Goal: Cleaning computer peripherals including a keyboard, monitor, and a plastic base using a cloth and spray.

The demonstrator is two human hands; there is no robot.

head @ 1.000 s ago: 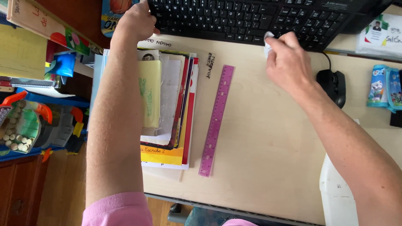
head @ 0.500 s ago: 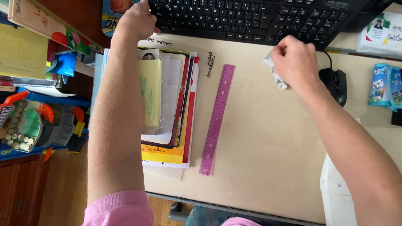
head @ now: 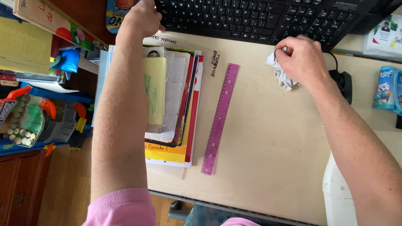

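My right hand (head: 302,60) clutches a crumpled white cloth (head: 282,74) and presses it on the pale wooden desk (head: 268,142), just below the front edge of the black keyboard (head: 251,16). My left hand (head: 142,19) grips the keyboard's left end, its forearm lying across a stack of books and papers (head: 171,104). A purple ruler (head: 220,117) lies on the desk between the stack and the cloth.
A black mouse (head: 344,83) sits right of my right hand, with a blue pencil case (head: 387,88) beyond it. A white bottle (head: 341,196) stands at the lower right. Left of the desk are toys (head: 29,121), books and a wooden floor.
My right hand has brought the cloth down off the keyboard's keys onto the desk surface and shifted slightly right. The left hand stays on the keyboard's end.
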